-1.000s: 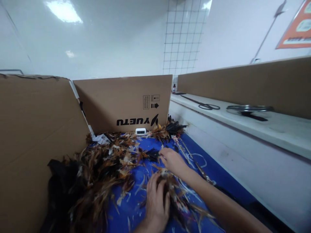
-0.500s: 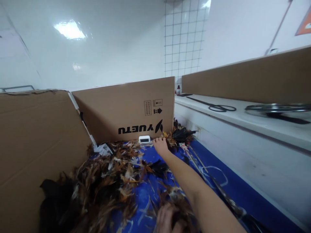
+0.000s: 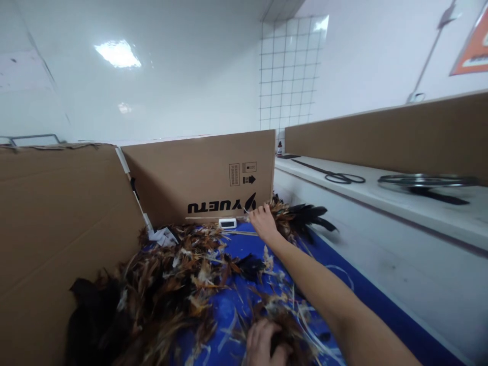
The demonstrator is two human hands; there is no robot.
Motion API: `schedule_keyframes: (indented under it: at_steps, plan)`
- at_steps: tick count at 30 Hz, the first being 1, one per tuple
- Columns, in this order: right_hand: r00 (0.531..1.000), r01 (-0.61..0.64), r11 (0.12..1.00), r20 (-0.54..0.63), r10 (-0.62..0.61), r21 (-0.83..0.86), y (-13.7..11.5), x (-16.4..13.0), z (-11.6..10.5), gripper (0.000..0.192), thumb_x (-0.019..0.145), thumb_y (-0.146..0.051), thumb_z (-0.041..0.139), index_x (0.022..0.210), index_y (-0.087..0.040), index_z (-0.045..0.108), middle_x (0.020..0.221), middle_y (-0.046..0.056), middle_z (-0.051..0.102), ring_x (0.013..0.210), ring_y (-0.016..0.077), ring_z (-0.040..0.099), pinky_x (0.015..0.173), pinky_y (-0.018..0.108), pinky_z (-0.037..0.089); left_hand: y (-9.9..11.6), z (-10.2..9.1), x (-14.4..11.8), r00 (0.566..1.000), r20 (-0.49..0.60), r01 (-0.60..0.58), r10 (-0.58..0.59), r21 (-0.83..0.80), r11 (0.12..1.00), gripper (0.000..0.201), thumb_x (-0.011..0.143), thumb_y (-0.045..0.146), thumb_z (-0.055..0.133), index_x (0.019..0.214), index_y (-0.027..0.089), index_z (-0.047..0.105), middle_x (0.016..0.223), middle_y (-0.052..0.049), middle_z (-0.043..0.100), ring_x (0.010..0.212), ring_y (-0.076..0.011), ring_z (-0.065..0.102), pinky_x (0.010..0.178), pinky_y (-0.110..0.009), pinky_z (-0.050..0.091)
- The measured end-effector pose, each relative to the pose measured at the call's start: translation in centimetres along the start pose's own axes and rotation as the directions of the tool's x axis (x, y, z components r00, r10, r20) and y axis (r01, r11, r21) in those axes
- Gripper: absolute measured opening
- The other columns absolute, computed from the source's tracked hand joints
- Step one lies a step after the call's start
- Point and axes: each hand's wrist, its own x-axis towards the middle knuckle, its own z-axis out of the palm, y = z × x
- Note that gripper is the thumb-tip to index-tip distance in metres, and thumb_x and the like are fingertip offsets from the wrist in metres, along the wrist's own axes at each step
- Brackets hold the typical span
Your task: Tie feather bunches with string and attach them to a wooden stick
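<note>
Our right hand (image 3: pixel 263 223) closes on the dark feather bunch (image 3: pixel 301 216) at frame centre — its plumes run out to the right, along the white ledge (image 3: pixel 381 244). Our left hand (image 3: pixel 265 345), bottom centre, seems curled on loose feathers (image 3: pixel 284 325) — partly cropped. The small white device (image 3: pixel 227 222) sits just left; the cardboard wall (image 3: pixel 198 173) stands behind.

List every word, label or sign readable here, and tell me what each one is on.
"YUETU", printed upside down with a logo mark, on the upright cardboard panel.
Small handling symbols and an arrow box on the same panel: too small to read.
Orange poster on the wall: text blurred.
White device display: unreadable.
</note>
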Motion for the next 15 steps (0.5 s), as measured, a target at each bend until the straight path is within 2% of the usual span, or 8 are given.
schedule_keyframes:
  at_steps: [2, 4, 6, 8, 10, 12, 15]
  plan:
    - [0.998, 0.03, 0.999, -0.048, -0.032, -0.034, 1.3, -0.3, -2.3, 0.025, 0.083, -0.009, 0.043, 0.096, -0.009, 0.064, 0.088, 0.018, 0.064, 0.093, 0.0293, 0.047, 0.095, 0.049, 0.018, 0.1, -0.3, 0.1, 0.998, -0.014, -0.061, 0.061, 0.002, 0.998, 0.031, 0.066, 0.011, 0.055, 0.092, 0.025, 0.064, 0.101, -0.01, 0.065, 0.099, -0.0266, 0.057, 0.087, -0.04, 0.045]
    - [0.994, 0.059, 0.996, -0.091, -0.065, -0.071, 2.4, -0.7, -4.8, 0.025, 0.085, -0.01, 0.041, 0.098, -0.009, 0.062, 0.089, 0.018, 0.063, 0.093, 0.0284, 0.046, 0.095, 0.048, 0.019, 0.5, -0.9, 0.1, 0.982, -0.045, -0.184, 0.184, 0.002, 0.983, 0.023, 0.071, 0.017, 0.054, 0.089, 0.025, 0.065, 0.099, -0.01, 0.064, 0.099, -0.0266, 0.056, 0.086, -0.04, 0.044]
    - [0.988, 0.082, 0.991, -0.125, -0.095, -0.104, 2.9, -1.5, -7.3, 0.026, 0.087, -0.011, 0.038, 0.101, -0.01, 0.06, 0.09, 0.016, 0.062, 0.094, 0.0275, 0.045, 0.095, 0.047, 0.021, 1.4, -1.8, 0.2, 0.937, -0.088, -0.34, 0.338, -0.008, 0.94, 0.016, 0.076, 0.022, 0.051, 0.084, 0.025, 0.065, 0.097, -0.009, 0.063, 0.099, -0.0252, 0.055, 0.087, -0.04, 0.042]
    - [0.979, 0.113, 0.985, -0.157, -0.134, -0.132, 3.1, -2.4, -9.8, 0.026, 0.088, -0.012, 0.038, 0.104, -0.012, 0.059, 0.094, 0.015, 0.061, 0.097, 0.0266, 0.044, 0.095, 0.046, 0.022, 2.7, -2.8, 0.2, 0.903, -0.134, -0.415, 0.408, -0.022, 0.91, 0.018, 0.08, 0.026, 0.047, 0.082, 0.024, 0.065, 0.094, -0.009, 0.062, 0.096, -0.0233, 0.054, 0.086, -0.038, 0.041]
    - [0.958, 0.167, 0.974, -0.208, -0.198, -0.155, 3.0, -3.7, -12.1, 0.025, 0.088, -0.013, 0.039, 0.106, -0.013, 0.057, 0.1, 0.015, 0.06, 0.101, 0.0261, 0.043, 0.096, 0.046, 0.024, 3.9, -3.9, 0.3, 0.925, -0.152, -0.364, 0.349, -0.084, 0.928, 0.02, 0.083, 0.027, 0.046, 0.079, 0.022, 0.065, 0.09, -0.009, 0.061, 0.093, -0.0218, 0.054, 0.083, -0.035, 0.041]
    - [0.924, 0.245, 0.957, -0.26, -0.279, -0.158, 2.7, -5.2, -14.2, 0.023, 0.088, -0.014, 0.041, 0.105, -0.014, 0.057, 0.105, 0.014, 0.059, 0.105, 0.0257, 0.043, 0.095, 0.045, 0.026, 4.9, -5.0, 0.6, 0.963, -0.133, -0.257, 0.233, -0.202, 0.945, 0.024, 0.084, 0.03, 0.044, 0.08, 0.02, 0.065, 0.088, -0.009, 0.06, 0.089, -0.021, 0.054, 0.08, -0.033, 0.041]
    - [0.87, 0.362, 0.926, -0.318, -0.378, -0.11, 2.3, -7.8, -16.8, 0.021, 0.089, -0.016, 0.044, 0.104, -0.015, 0.058, 0.11, 0.013, 0.059, 0.108, 0.0254, 0.044, 0.093, 0.044, 0.032, 5.8, -6.6, 1.3, 1.0, 0.003, -0.014, 0.017, -0.419, 0.908, 0.025, 0.083, 0.037, 0.049, 0.082, 0.018, 0.066, 0.087, -0.009, 0.062, 0.087, -0.0209, 0.055, 0.08, -0.031, 0.041]
